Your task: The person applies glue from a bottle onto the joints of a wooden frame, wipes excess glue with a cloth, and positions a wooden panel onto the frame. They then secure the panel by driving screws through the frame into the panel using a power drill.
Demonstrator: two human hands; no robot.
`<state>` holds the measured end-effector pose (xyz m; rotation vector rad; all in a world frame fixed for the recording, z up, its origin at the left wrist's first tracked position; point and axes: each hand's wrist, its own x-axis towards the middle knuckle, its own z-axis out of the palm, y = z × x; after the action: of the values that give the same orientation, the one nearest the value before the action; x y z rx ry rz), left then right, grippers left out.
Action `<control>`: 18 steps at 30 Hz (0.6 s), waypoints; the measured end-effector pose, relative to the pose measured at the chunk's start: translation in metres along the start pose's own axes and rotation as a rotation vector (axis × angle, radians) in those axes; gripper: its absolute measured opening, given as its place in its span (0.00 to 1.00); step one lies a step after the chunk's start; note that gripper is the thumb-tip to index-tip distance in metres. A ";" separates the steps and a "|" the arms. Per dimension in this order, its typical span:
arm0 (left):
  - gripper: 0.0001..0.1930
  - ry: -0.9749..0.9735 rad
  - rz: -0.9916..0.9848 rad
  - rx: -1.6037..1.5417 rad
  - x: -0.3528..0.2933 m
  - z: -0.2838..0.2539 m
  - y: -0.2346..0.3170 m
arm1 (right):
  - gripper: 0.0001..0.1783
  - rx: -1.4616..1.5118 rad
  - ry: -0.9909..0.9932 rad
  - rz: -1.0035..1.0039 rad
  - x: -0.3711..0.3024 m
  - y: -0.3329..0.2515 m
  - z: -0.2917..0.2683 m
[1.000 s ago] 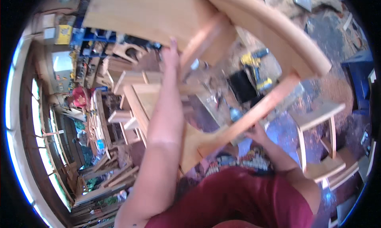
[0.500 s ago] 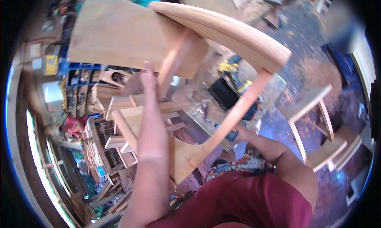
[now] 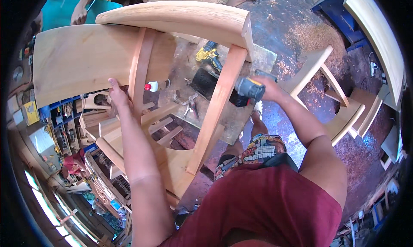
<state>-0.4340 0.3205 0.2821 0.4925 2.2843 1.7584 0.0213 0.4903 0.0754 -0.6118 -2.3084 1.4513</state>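
Observation:
A pale wooden chair frame (image 3: 202, 154) stands tilted in front of me, with a thick curved top rail (image 3: 180, 19), a broad flat board (image 3: 81, 60) and reddish-brown uprights. My left hand (image 3: 120, 98) is at the board's lower edge beside the left upright (image 3: 140, 66); its thumb points up, and its fingers seem wrapped behind the wood, partly hidden. In my right hand (image 3: 270, 88) is a grey-blue power tool (image 3: 251, 88), its exact kind unclear. The tool's rounded head is just right of the right upright (image 3: 219, 105), seemingly apart from it.
Beyond the chair lie a yellow-and-black cordless drill (image 3: 208, 53), a black box-like thing (image 3: 204, 84), pliers-like tools (image 3: 189, 104) and a red-capped bottle (image 3: 157, 85). Another wooden chair (image 3: 340, 96) stands at right. A co-worker in teal (image 3: 64, 8) is at the far left. Sawdust (image 3: 318, 38) covers floor.
My right hand has come up with the power tool, from low beside the right upright to farther forward. The chair and my left hand sit farther left in view, as the view has shifted.

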 end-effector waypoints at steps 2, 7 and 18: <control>0.34 0.011 0.011 0.015 0.004 -0.011 -0.002 | 0.22 -0.042 -0.070 -0.077 0.016 0.003 -0.012; 0.34 0.028 0.022 0.025 0.002 0.004 -0.003 | 0.18 0.120 -0.197 0.028 0.033 0.057 -0.006; 0.33 -0.023 -0.004 0.011 -0.004 0.004 0.006 | 0.12 0.415 -0.121 0.114 0.050 0.083 0.023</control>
<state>-0.4275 0.3240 0.2864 0.5077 2.2789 1.7302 -0.0180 0.5314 -0.0060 -0.5503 -1.9881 1.9965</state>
